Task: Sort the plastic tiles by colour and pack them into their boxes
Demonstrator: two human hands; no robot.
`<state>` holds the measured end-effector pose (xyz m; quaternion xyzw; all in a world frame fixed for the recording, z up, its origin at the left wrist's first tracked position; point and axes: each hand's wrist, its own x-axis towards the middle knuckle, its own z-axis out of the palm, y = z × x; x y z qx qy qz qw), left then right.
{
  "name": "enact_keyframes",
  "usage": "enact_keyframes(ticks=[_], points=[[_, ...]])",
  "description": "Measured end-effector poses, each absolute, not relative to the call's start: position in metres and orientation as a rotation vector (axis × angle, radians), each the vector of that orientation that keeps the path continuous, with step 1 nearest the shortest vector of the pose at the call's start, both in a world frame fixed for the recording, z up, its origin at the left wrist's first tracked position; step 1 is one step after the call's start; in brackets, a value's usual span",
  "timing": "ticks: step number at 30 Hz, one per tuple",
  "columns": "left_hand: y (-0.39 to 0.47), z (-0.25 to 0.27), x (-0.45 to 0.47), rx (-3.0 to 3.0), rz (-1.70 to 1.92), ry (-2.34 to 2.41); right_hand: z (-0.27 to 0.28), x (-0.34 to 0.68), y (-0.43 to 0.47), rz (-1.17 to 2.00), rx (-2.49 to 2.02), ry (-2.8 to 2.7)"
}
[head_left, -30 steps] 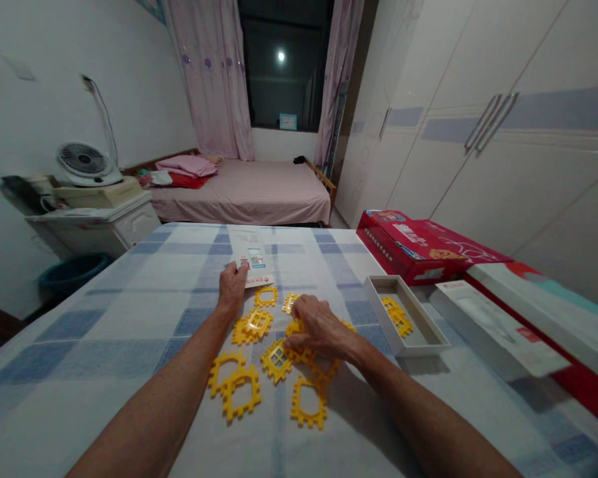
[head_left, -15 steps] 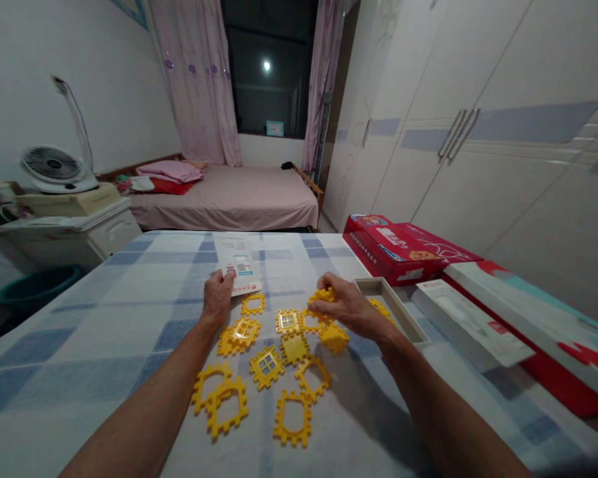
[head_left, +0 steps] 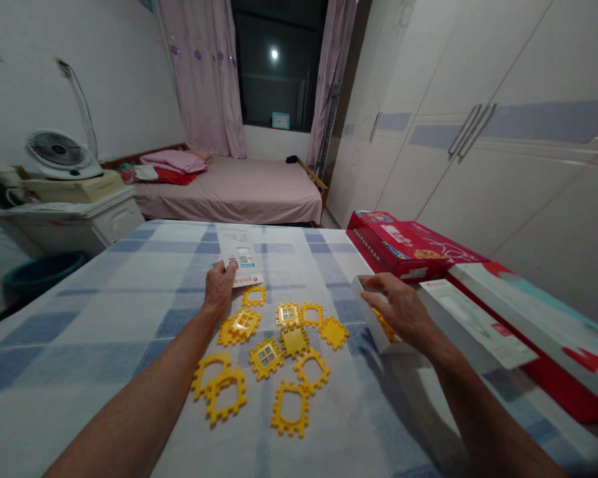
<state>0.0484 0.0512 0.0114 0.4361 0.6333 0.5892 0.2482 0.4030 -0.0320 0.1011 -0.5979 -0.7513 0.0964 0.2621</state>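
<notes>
My left hand (head_left: 220, 287) pinches the near left edge of a white printed leaflet (head_left: 246, 255), which lies toward the far side of the table. Over a shallow white box (head_left: 361, 291) hovers my right hand (head_left: 398, 307), its fingers apart and no piece seen between them. Yellow plastic pieces (head_left: 386, 326) show inside that box, partly covered by the hand. Between my arms several notched yellow pieces lie loose: open frames (head_left: 290, 409), window panels (head_left: 266, 358) and solid squares (head_left: 333, 332). Some overlap one another.
A red box (head_left: 411, 249) stands at the table's back right. In front of it lie a long white and red carton (head_left: 533, 312) and a white box lid (head_left: 478, 322). Beyond the checked tablecloth (head_left: 104, 292) is a bed (head_left: 249, 189).
My right hand has moved right from the yellow pieces to above the white box, and the piece it held has left the table. My left hand stays on the leaflet.
</notes>
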Motion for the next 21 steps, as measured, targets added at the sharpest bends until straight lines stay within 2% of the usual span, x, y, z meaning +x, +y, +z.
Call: enact_keyframes(ticks=[4,11,21], points=[[0.050,0.013,0.050,1.187,1.607,1.724,0.091,0.338,-0.043,0.630,-1.306,-2.426],[0.050,0.013,0.051,1.167,1.618,1.690,0.066,0.294,-0.029,0.569,-1.225,-2.682],[0.049,0.015,0.051,1.139,1.632,1.684,0.046,0.296,-0.023,0.553,-1.275,-2.360]])
